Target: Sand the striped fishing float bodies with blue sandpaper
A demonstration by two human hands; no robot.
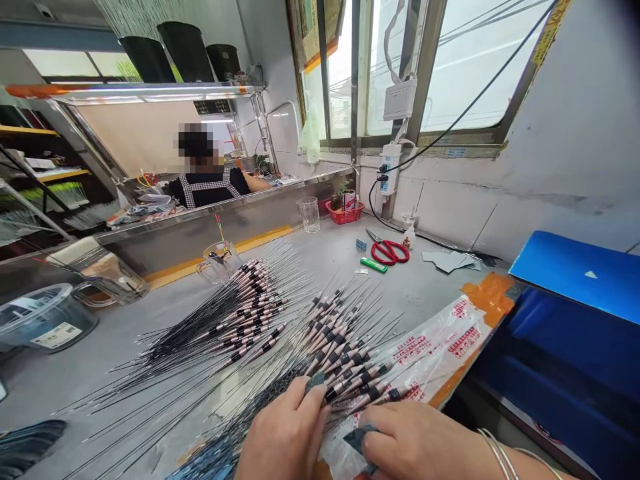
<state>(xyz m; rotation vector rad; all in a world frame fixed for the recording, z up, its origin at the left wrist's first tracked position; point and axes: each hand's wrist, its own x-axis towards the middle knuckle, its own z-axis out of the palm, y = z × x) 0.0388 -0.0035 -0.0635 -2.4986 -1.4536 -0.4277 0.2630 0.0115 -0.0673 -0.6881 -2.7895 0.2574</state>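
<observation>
The left hand (285,430) and right hand (420,443), fingers closed, grip small dark pads (315,381) against a fanned bunch of thin banded fishing floats (345,360) on a plastic bag (440,347).

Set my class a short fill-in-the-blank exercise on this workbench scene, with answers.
The left hand and right hand together pinch ____ small dark grey sheet pieces over slender black-and-pink fishing floats.
Thin silver bangles circle the ____ wrist.
The steel scissors beyond the floats have ____ handles.

Missing words: two; right; red.
</observation>
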